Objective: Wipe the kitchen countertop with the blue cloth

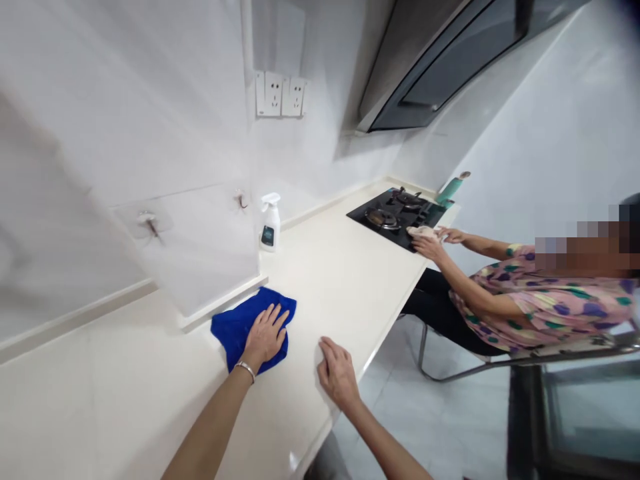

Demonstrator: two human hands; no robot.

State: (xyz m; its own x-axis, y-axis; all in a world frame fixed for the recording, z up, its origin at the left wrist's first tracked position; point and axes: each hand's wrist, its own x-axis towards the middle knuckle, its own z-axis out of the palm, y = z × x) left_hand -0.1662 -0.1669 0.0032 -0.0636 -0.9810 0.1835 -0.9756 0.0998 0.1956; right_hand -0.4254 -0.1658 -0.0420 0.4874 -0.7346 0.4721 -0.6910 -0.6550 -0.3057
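My left hand (267, 333) lies flat on a blue cloth (235, 323), its fingers stretched out and pressing it against the cream countertop (340, 280). The cloth is spread and a little wrinkled, close to the corner of the wall ledge. A bracelet circles my left wrist. To the right of the cloth, my right hand (339, 373) rests on the counter close to its front edge. Its fingers are loosely curled together, and I see nothing in them. A white spray bottle (271, 223) stands upright against the wall, beyond the cloth.
At right, a seated person (540, 293) holds a pale cloth (424, 233) at the edge of the black gas stove (393, 217). A green bottle-like object (450, 192) stands behind the stove. A range hood (440, 67) hangs above. Wall hooks (150, 223) stick out at left.
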